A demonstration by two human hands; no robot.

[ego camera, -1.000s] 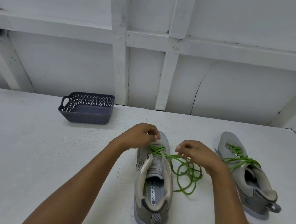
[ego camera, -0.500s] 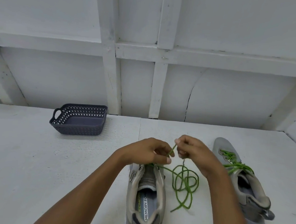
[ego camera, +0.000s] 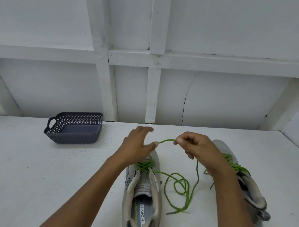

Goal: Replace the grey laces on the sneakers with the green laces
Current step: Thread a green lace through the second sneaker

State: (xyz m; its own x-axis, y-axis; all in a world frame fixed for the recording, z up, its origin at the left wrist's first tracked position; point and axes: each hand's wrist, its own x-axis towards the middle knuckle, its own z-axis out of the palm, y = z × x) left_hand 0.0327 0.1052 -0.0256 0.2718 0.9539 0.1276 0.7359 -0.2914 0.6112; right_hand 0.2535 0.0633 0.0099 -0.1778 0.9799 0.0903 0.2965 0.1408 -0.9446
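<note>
White bench w/ white framed wall behind. Our right hand pinches green lace; left hand relaxed & spread just beside it.

Beyond the right hand and its grip rises a white-painted wall crossed by wooden battens, a thin crack just behind, a white table beneath, evenly lit.
</note>
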